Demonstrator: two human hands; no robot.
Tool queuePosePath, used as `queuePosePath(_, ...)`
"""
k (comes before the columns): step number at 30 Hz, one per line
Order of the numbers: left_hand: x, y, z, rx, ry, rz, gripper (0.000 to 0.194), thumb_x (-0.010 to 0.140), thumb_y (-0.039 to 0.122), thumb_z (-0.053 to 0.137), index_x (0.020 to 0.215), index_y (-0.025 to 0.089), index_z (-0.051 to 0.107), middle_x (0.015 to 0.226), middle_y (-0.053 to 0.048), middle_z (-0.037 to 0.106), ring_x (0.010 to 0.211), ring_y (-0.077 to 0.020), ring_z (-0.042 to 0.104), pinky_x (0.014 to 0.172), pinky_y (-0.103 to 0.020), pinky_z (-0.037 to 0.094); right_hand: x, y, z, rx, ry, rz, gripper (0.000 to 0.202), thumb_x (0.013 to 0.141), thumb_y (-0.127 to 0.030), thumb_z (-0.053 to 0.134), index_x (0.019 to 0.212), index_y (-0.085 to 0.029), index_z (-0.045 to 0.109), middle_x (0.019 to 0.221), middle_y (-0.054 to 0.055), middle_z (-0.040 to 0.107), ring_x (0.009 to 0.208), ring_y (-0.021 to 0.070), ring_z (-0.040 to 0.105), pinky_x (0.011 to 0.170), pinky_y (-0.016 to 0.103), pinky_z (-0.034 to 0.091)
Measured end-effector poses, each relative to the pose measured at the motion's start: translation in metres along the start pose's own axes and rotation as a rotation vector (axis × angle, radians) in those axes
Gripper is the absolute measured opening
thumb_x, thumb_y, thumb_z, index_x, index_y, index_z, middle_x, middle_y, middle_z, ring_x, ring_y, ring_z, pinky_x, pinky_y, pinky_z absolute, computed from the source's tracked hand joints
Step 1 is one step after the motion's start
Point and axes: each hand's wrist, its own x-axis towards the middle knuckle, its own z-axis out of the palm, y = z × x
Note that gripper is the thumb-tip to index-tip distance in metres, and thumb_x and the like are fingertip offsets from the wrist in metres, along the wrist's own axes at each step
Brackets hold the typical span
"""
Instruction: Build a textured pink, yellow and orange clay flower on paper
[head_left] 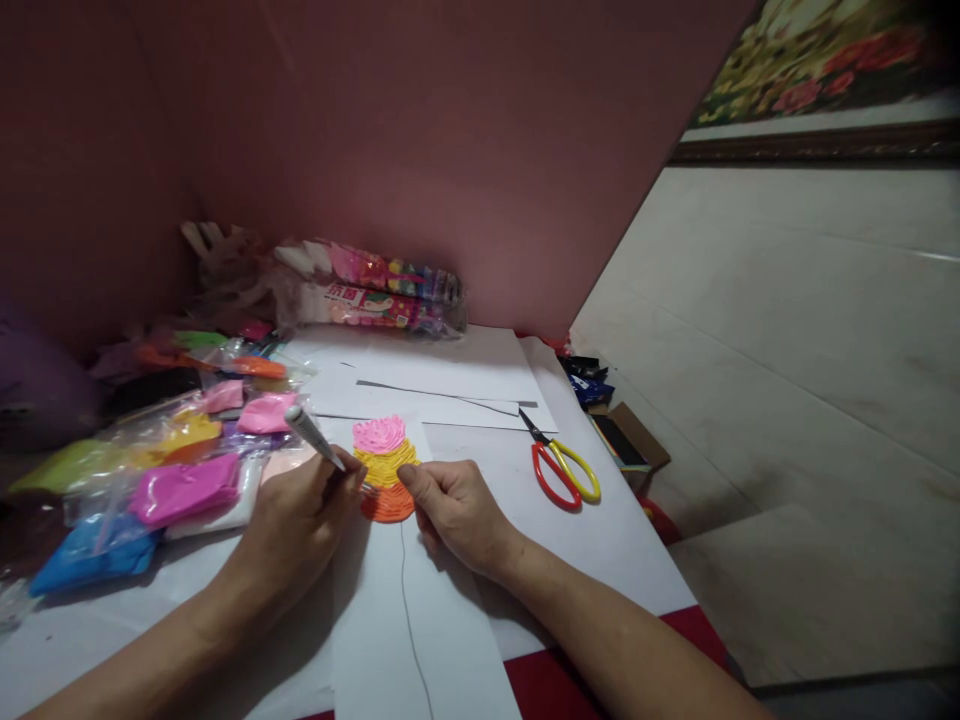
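Observation:
My left hand (304,515) is closed around a slim white-and-grey pen-like tool (313,435), its lower end down by the clay. Between my hands is a rounded clay piece (381,462) with ridged bands of pink, yellow and orange. My right hand (465,510) is closed at its right edge, the thumb on the yellow-orange part; the fingertips beneath are partly hidden. Under the clay lies a white paper strip (375,620) with a wavy dark line running down toward me.
Scissors (562,470) with red and yellow handles lie open at the right. Bagged clay packets (187,488) crowd the left side. Behind are a white sheet (420,355) and plastic-wrapped clay packs (375,290) against the pink wall. A cardboard box (630,440) stands beyond the right edge.

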Motion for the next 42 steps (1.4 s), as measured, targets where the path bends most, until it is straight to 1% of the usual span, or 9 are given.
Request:
queuePosePath(7, 0.0017, -0.0038, -0.0070, 0.075, 0.042, -0.082, 0.014, 0.082, 0.030, 0.046, 0.076, 0.021, 0.054, 0.061, 0.000, 0.061, 0.051, -0.0167, 0.057, 0.050, -0.029, 0.042, -0.0005, 0.0014, 0.0005, 0.006, 0.005, 0.001, 0.056, 0.090, -0.055, 0.042, 0.048, -0.019, 0.042, 0.037, -0.005, 0.042, 0.034, 0.0059, 0.039, 0.041, 0.020, 0.034)
queuePosePath(9, 0.0002, -0.0024, -0.0064, 0.061, 0.044, -0.066, 0.012, 0.083, 0.029, 0.046, 0.078, 0.021, 0.054, 0.061, 0.000, 0.061, 0.050, -0.0158, 0.056, 0.050, -0.028, 0.042, -0.0005, 0.0013, 0.0006, 0.005, 0.003, 0.001, 0.056, 0.090, -0.055, 0.042, 0.048, -0.018, 0.042, 0.037, -0.005, 0.042, 0.034, 0.0059, 0.039, 0.041, 0.020, 0.034)
queuePosePath(14, -0.0013, 0.0017, -0.0022, 0.020, -0.011, 0.005, 0.010, 0.083, 0.025, 0.046, 0.078, 0.022, 0.054, 0.062, 0.000, 0.062, 0.052, -0.0158, 0.057, 0.050, -0.028, 0.043, -0.0001, 0.0006, 0.0010, -0.004, 0.010, 0.002, 0.055, 0.090, -0.056, 0.043, 0.049, -0.019, 0.042, 0.037, -0.005, 0.040, 0.035, 0.0059, 0.039, 0.040, 0.019, 0.034)
queuePosePath(18, 0.0006, -0.0024, -0.0037, 0.078, 0.032, -0.039, 0.011, 0.083, 0.026, 0.044, 0.076, 0.022, 0.052, 0.062, -0.001, 0.062, 0.052, -0.0169, 0.057, 0.050, -0.029, 0.042, -0.0004, 0.0005, 0.0006, -0.016, 0.008, 0.000, 0.056, 0.090, -0.056, 0.042, 0.047, -0.019, 0.042, 0.037, -0.004, 0.042, 0.035, 0.0062, 0.040, 0.040, 0.019, 0.034)
queuePosePath(22, 0.0002, -0.0063, -0.0057, 0.103, 0.045, -0.079, 0.010, 0.083, 0.028, 0.046, 0.078, 0.022, 0.053, 0.063, 0.000, 0.062, 0.052, -0.0170, 0.058, 0.051, -0.029, 0.043, -0.0006, 0.0005, 0.0000, -0.006, 0.008, -0.001, 0.056, 0.090, -0.055, 0.043, 0.047, -0.019, 0.042, 0.036, -0.004, 0.042, 0.035, 0.0065, 0.040, 0.040, 0.020, 0.034)
queuePosePath(24, -0.0008, -0.0057, -0.0047, 0.083, 0.049, -0.069, 0.009, 0.083, 0.028, 0.048, 0.079, 0.022, 0.054, 0.064, 0.001, 0.062, 0.052, -0.0160, 0.058, 0.051, -0.028, 0.043, -0.0004, 0.0003, 0.0002, -0.001, 0.006, -0.002, 0.055, 0.090, -0.054, 0.043, 0.047, -0.019, 0.042, 0.036, -0.004, 0.042, 0.035, 0.0065, 0.040, 0.040, 0.020, 0.034)
queuePosePath(29, -0.0008, -0.0006, -0.0001, 0.028, -0.007, -0.004, 0.008, 0.083, 0.025, 0.048, 0.078, 0.023, 0.054, 0.060, 0.002, 0.060, 0.050, -0.0145, 0.055, 0.050, -0.026, 0.042, 0.0002, 0.0002, 0.0014, -0.005, 0.008, -0.004, 0.055, 0.090, -0.054, 0.043, 0.048, -0.019, 0.043, 0.036, -0.005, 0.041, 0.034, 0.0062, 0.040, 0.040, 0.020, 0.034)
queuePosePath(36, 0.0012, -0.0027, -0.0066, 0.101, 0.027, -0.054, 0.010, 0.081, 0.026, 0.046, 0.075, 0.022, 0.052, 0.058, 0.002, 0.059, 0.048, -0.0157, 0.055, 0.047, -0.027, 0.041, -0.0002, 0.0012, 0.0012, -0.012, 0.010, 0.005, 0.057, 0.089, -0.056, 0.043, 0.047, -0.019, 0.042, 0.037, -0.004, 0.042, 0.035, 0.0064, 0.040, 0.040, 0.020, 0.034)
queuePosePath(42, -0.0001, -0.0003, -0.0066, 0.092, 0.063, -0.041, 0.012, 0.083, 0.030, 0.047, 0.079, 0.022, 0.054, 0.060, 0.002, 0.061, 0.049, -0.0151, 0.057, 0.048, -0.026, 0.042, 0.0000, 0.0021, 0.0021, -0.010, 0.015, 0.000, 0.057, 0.090, -0.056, 0.042, 0.047, -0.019, 0.042, 0.037, -0.004, 0.042, 0.035, 0.0063, 0.040, 0.041, 0.020, 0.035)
